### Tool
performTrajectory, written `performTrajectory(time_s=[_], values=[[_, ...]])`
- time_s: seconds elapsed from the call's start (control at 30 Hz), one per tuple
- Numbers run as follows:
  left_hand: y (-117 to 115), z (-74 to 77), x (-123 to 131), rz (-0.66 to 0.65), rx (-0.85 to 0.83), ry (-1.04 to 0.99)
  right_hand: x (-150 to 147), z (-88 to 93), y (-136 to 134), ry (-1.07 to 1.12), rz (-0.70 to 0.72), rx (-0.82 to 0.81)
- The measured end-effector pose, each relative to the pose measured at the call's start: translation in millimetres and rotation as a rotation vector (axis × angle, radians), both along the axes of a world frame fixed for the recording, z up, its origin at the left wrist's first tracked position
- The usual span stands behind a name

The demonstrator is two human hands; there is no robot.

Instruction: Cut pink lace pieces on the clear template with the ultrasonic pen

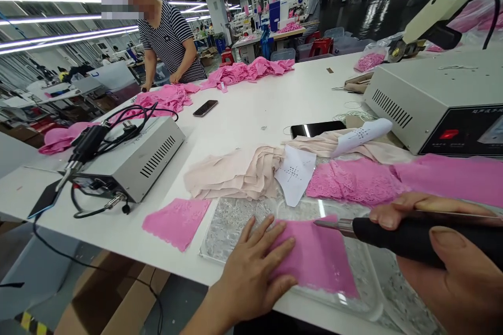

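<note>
The right hand [461, 277] grips a black tool [393, 234]. It lies sideways, tip pointing left over the pink cloth [322, 261]. The left hand [251, 272] lies flat and open on it. Beige cloth [236, 172] sits behind.

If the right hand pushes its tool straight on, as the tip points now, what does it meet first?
Probably the fingertips of the left hand, flat on the pink cloth piece. The tool in the right hand points left at them along the cloth's top edge; its height is unclear.
</note>
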State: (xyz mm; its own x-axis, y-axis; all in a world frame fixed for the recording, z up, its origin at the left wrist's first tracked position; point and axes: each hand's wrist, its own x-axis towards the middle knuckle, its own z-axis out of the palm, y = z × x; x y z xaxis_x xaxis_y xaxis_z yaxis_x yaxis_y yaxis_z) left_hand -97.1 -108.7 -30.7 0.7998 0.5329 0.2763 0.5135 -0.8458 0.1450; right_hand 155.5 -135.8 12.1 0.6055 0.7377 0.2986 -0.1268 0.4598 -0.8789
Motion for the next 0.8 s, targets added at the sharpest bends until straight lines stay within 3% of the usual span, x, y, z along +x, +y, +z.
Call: performTrajectory(time_s=[0.4, 0.8], values=[[-1, -7.3, 1, 0.027, -0.045, -0.009, -2, 6.4, 8, -0.158, -0.031, -0.013], [-3, -9.1, 3, 0.065, -0.038, -0.071, 5, -4.7, 7, -0.128, 0.014, 0.016]])
